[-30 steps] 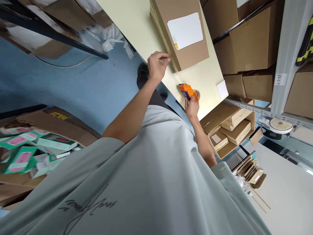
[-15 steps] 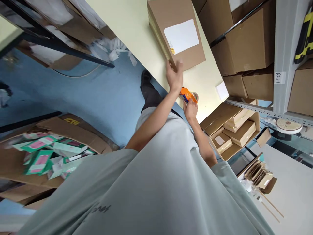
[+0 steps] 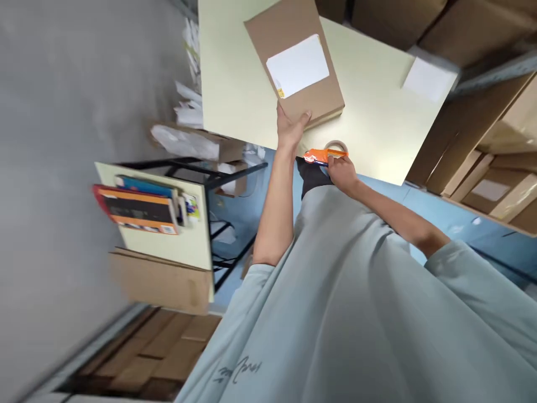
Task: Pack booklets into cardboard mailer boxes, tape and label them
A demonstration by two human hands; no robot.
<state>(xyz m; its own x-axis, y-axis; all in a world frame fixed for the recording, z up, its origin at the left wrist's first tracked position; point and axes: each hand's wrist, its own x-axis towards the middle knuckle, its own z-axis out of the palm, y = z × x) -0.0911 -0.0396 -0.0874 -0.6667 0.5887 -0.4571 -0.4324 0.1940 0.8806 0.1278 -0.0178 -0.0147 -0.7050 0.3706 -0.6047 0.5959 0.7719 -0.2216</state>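
Steadying seems the step: the half-open left hand (image 3: 289, 130) holds the box (image 3: 289, 28) inside the near edge of the surface (image 3: 373, 123) — how tightly is unclear — the right hand (image 3: 342, 172) curled around the tape dispenser (image 3: 318, 156), the next move likely calling for firmness.

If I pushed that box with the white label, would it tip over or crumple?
The box probably wouldn't crumple: its edges look straight and its top flat. Tipping seems unlikely, since it lies broad face up on the table. It might slide instead, as that surface looks smooth, though its weight can't be told.
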